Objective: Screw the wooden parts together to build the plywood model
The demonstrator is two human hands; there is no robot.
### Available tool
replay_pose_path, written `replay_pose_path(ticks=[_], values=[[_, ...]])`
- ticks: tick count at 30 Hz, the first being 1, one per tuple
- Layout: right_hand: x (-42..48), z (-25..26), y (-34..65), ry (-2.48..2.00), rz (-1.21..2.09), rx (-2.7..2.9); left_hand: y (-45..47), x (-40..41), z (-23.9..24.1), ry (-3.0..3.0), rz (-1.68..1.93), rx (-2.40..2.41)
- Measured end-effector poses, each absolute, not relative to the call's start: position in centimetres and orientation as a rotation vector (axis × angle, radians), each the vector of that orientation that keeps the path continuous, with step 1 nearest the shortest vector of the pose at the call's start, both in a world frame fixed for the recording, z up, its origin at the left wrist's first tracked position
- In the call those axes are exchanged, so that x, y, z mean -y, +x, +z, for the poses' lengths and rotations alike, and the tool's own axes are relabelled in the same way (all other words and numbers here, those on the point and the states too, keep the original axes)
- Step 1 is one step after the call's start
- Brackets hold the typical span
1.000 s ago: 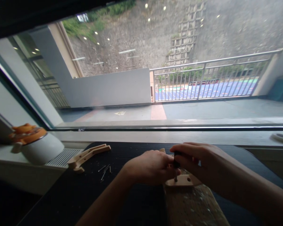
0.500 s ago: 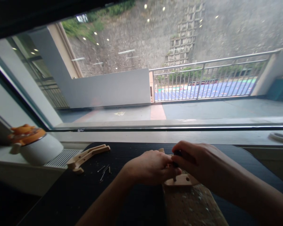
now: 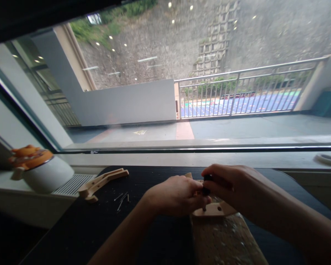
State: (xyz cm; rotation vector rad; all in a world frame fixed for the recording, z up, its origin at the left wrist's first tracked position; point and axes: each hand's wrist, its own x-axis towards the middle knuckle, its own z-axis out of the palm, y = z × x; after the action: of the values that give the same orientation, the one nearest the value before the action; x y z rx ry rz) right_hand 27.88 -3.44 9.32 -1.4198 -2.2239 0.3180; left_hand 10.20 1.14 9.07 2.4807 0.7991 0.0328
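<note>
A black-handled tool (image 3: 207, 184) stands roughly upright, with the fingers of my right hand (image 3: 231, 184) closed round its handle. Its lower end is hidden by my fingers. My left hand (image 3: 173, 195) is closed just beside it, thumb and fingers pinched at the tool's lower part; what exactly they grip is hidden. Under both hands lies a pale wooden piece (image 3: 211, 210) with a dark round hole. A short thin peg or shaft (image 3: 204, 208) stands in it below my left fingertips. The piece rests across a worn, scuffed wooden board (image 3: 223, 239).
On the black table (image 3: 154, 239), a second pale wooden piece (image 3: 105, 180) lies at the left. Several thin metal screws or nails (image 3: 123, 200) lie beside it. A white pot (image 3: 48, 175) with an orange lid and a roll of tape (image 3: 326, 159) sit along the sill by the window.
My right hand has shifted very slightly up and turned a little around the handle. My left hand stays nearly in place; the wooden piece and board hold still.
</note>
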Motion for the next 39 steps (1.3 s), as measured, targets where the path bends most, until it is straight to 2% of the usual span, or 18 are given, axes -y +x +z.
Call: replay_pose_path(ticks=[9, 15, 29, 39], values=[[3.5, 9.1, 27.7, -1.453, 0.233, 2.203, 10.2, -1.1, 9.1, 2.459, 0.018, -0.85], [3.4, 9.3, 27.6, -1.334, 0.344, 2.27, 10.2, -1.1, 8.9, 2.479, 0.022, -0.841], [3.0, 8.7, 27.7, -1.525, 0.278, 2.239, 10.3, -0.9, 9.4, 2.512, -0.033, -0.82], [4.1, 8.9, 27.6, -1.362, 0.346, 2.264, 10.2, -1.1, 9.2, 2.548, -0.043, -0.842]])
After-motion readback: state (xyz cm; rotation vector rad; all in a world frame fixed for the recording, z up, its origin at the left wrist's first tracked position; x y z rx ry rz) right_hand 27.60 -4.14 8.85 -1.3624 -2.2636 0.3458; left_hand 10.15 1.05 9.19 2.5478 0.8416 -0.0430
